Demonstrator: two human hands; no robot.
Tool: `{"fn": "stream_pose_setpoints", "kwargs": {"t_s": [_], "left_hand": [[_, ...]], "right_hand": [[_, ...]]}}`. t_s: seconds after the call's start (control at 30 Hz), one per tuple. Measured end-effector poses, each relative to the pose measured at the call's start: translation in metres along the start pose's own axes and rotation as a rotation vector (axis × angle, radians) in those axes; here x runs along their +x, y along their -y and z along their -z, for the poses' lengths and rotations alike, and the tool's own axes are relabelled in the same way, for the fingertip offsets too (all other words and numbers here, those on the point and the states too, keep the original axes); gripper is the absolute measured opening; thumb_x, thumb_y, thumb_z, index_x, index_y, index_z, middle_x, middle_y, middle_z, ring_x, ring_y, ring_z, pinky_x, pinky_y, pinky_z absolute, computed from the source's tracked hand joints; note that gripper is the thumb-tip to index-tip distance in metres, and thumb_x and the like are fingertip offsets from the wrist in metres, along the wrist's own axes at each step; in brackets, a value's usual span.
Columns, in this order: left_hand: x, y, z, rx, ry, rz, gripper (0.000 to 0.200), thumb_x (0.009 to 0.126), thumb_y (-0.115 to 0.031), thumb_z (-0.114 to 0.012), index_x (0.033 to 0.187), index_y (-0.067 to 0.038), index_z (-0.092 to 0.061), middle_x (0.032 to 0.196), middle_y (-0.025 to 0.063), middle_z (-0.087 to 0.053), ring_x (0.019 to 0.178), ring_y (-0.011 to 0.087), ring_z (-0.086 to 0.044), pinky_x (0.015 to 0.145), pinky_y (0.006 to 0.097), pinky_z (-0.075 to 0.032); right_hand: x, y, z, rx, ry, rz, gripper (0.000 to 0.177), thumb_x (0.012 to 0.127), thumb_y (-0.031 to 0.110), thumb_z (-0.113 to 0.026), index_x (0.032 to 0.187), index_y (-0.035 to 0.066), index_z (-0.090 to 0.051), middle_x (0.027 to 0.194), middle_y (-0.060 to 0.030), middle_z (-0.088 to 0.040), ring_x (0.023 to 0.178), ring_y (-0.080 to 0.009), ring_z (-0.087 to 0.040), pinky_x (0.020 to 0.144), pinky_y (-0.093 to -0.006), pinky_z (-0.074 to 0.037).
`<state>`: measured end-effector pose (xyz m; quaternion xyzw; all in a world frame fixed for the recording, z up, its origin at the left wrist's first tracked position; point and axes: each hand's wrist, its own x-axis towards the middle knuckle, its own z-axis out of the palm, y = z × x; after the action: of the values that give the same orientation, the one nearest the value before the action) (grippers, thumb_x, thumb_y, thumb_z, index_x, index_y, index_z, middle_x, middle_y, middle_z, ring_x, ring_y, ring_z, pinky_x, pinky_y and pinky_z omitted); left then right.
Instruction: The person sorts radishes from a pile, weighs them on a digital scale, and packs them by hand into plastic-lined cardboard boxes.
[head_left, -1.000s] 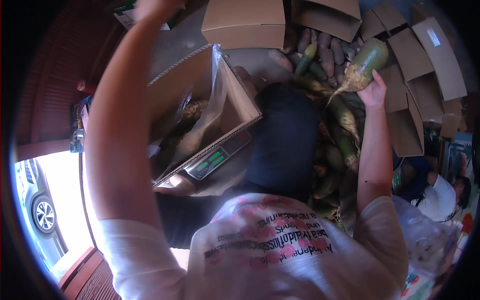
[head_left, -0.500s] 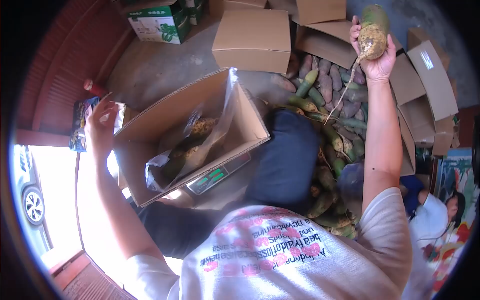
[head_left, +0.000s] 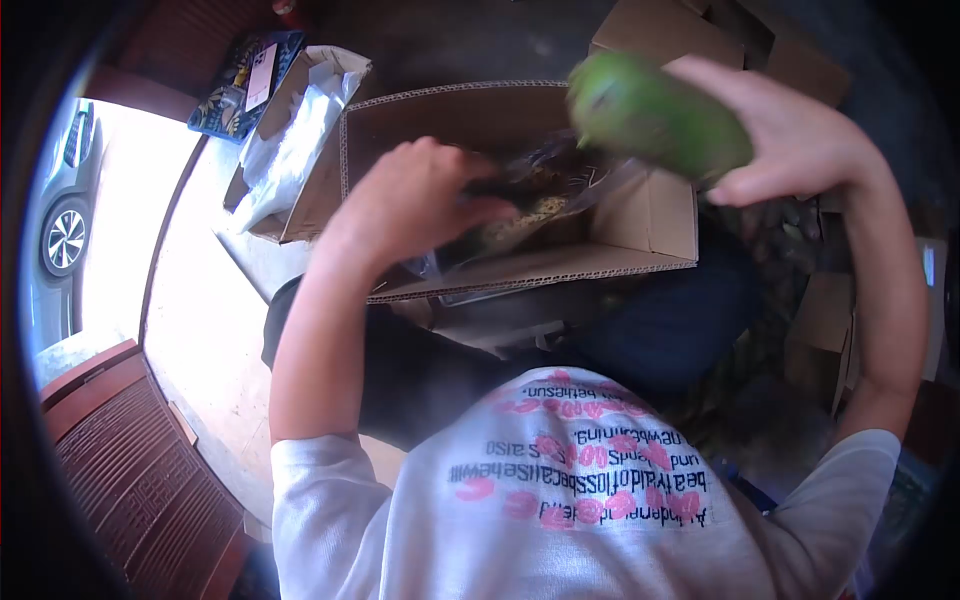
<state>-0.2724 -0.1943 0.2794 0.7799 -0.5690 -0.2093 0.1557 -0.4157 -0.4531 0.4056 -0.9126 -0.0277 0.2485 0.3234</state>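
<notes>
Right grip [head_left: 800, 140]: fingers wrapped round blurred green radish [head_left: 655, 120].
Left grip [head_left: 420, 200]: curled, pinching plastic liner [head_left: 597, 185], below-left of the radish.
cardboard box [head_left: 540, 270]: beneath both.

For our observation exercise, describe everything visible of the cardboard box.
The cardboard box is brown, corrugated and open at the top, lined with clear plastic. Its contents are blurred. The left hand reaches into it at the plastic. The right hand holds a green vegetable above its right side.
</notes>
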Motion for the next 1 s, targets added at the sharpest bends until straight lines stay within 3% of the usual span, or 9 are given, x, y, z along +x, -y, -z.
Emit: {"fn": "stream_pose_setpoints", "kwargs": {"t_s": [0.07, 0.17, 0.37, 0.4, 0.5, 0.57, 0.67, 0.8, 1.0], "left_hand": [[0.0, 0.005, -0.03, 0.241, -0.288, -0.094, 0.032, 0.079, -0.019, -0.07, 0.106, -0.002, -0.064, 0.084, 0.0155, -0.067, 0.083, 0.0345, -0.066, 0.077, 0.0408, -0.053], [-0.003, 0.013, -0.026, 0.409, 0.13, 0.131, 0.027, 0.081, -0.006, -0.061, 0.107, 0.0, -0.06, 0.08, 0.0162, -0.066, 0.08, 0.0362, -0.066, 0.072, 0.0398, -0.055], [-0.012, 0.03, -0.012, -0.022, -0.262, 0.232, 0.023, 0.077, 0.005, -0.055, 0.099, 0.004, -0.057, 0.082, 0.0219, -0.065, 0.077, 0.0361, -0.067, 0.067, 0.0395, -0.056], [-0.014, 0.032, -0.009, -0.133, -0.312, 0.236, 0.02, 0.076, 0.004, -0.056, 0.096, 0.005, -0.056, 0.084, 0.023, -0.065, 0.078, 0.036, -0.067, 0.067, 0.0406, -0.056], [-0.016, 0.03, -0.002, -0.583, -0.247, 0.308, 0.036, 0.084, 0.007, -0.046, 0.119, 0.004, -0.051, 0.074, 0.0143, -0.063, 0.058, 0.0211, -0.066, 0.055, 0.0306, -0.054], [-0.02, 0.029, 0.003, -0.663, -0.248, 0.354, 0.038, 0.086, 0.006, -0.044, 0.123, 0.003, -0.048, 0.076, 0.0129, -0.063, 0.056, 0.0171, -0.065, 0.052, 0.0281, -0.053], [-0.023, 0.035, 0.0, -0.683, -0.257, 0.34, 0.04, 0.088, 0.005, -0.042, 0.127, 0.003, -0.044, 0.079, 0.0122, -0.062, 0.056, 0.0151, -0.065, 0.051, 0.0261, -0.053], [-0.024, 0.037, -0.002, -0.609, -0.252, 0.306, 0.038, 0.09, 0.004, -0.041, 0.128, 0.003, -0.043, 0.084, 0.0128, -0.062, 0.058, 0.0157, -0.065, 0.051, 0.0252, -0.053], [-0.018, 0.028, 0.003, -0.751, -0.255, 0.361, 0.041, 0.092, 0.004, -0.042, 0.132, 0.002, -0.041, 0.089, 0.0128, -0.062, 0.059, 0.0155, -0.065, 0.051, 0.0244, -0.052]], "right_hand": [[0.046, 0.01, -0.022, -0.277, 0.233, -0.156, 0.057, 0.065, 0.017, -0.069, 0.112, -0.006, -0.046, 0.088, -0.0228, -0.06, 0.087, -0.0339, -0.062, 0.07, -0.0409, -0.049], [0.096, 0.019, -0.058, -0.703, 0.425, -0.395, 0.067, 0.064, 0.018, -0.073, 0.121, -0.002, -0.045, 0.097, -0.02, -0.064, 0.099, -0.0349, -0.062, 0.081, -0.0407, -0.051], [0.163, -0.025, -0.102, -0.675, 0.591, -0.452, 0.081, 0.067, 0.024, -0.075, 0.134, -0.001, -0.038, 0.112, -0.0185, -0.062, 0.107, -0.0313, -0.06, 0.09, -0.0382, -0.05], [0.172, -0.028, -0.106, -0.62, 0.594, -0.432, 0.08, 0.068, 0.025, -0.075, 0.134, -0.001, -0.038, 0.116, -0.0189, -0.06, 0.109, -0.0317, -0.059, 0.091, -0.0386, -0.049], [0.192, -0.044, -0.131, -0.517, 0.499, -0.339, 0.077, 0.072, 0.028, -0.073, 0.134, 0.0, -0.039, 0.125, -0.0197, -0.054, 0.117, -0.0333, -0.053, 0.093, -0.0405, -0.048], [0.197, -0.07, -0.167, -0.541, 0.3, -0.231, 0.075, 0.074, 0.031, -0.072, 0.134, 0.001, -0.039, 0.131, -0.0195, -0.049, 0.121, -0.0347, -0.05, 0.095, -0.0424, -0.046], [0.213, -0.087, -0.194, -0.61, 0.309, -0.208, 0.069, 0.078, 0.032, -0.069, 0.133, 0.002, -0.04, 0.133, -0.0192, -0.045, 0.122, -0.0358, -0.047, 0.096, -0.0451, -0.045], [0.212, -0.081, -0.205, -0.507, 0.07, -0.08, 0.057, 0.08, 0.026, -0.066, 0.128, 0.002, -0.046, 0.128, -0.0192, -0.049, 0.113, -0.0341, -0.054, 0.09, -0.046, -0.048], [0.233, -0.07, -0.206, -0.512, 0.28, -0.182, 0.045, 0.085, 0.017, -0.052, 0.128, 0.004, -0.047, 0.115, -0.0203, -0.059, 0.099, -0.0352, -0.062, 0.084, -0.0459, -0.051]]}}
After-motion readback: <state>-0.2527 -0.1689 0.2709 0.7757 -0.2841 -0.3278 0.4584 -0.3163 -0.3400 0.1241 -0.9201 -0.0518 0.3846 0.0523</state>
